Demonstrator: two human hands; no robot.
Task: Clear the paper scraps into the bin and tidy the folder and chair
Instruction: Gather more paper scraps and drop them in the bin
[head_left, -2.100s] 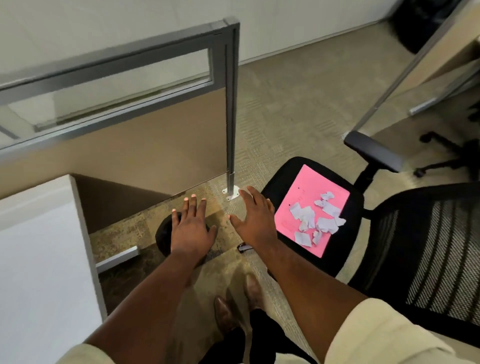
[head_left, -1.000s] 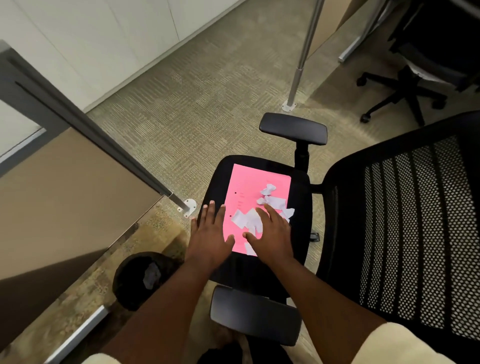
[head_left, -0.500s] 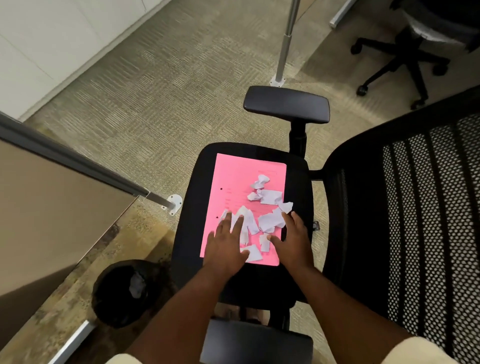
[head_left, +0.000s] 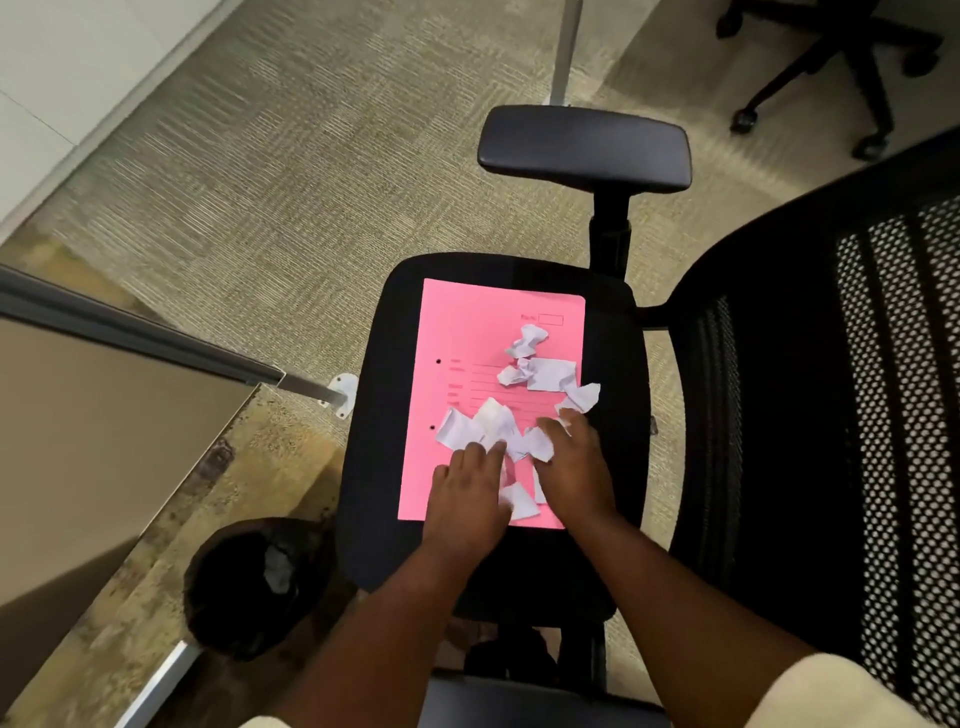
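Within about 2 seconds the hands had come off the floor beside the partition and settled on the pink folder (head_left: 483, 374), which lay flat on the seat of the black office chair (head_left: 363, 467); half a second before they had only just reached its near end, and by this moment they had drawn closer together around the white paper scraps (head_left: 498, 431). The left hand (head_left: 467, 499) lay palm down with fingers loosely spread over the near scraps, gripping nothing that could be made out; the right hand (head_left: 574, 467) was curled with its fingertips among the scraps, though whether it had pinched any could not be told. A few scraps sat further up the folder, apart from both hands, near its right edge. The bin (head_left: 234, 592) stood on the floor just left of the seat, with 1 pale crumpled piece already inside. That shift suggested the gathering had only begun; no scrap looked lifted yet, and the folder and chair remained untidied; the loose pieces near the edge could slip off if swept carelessly.
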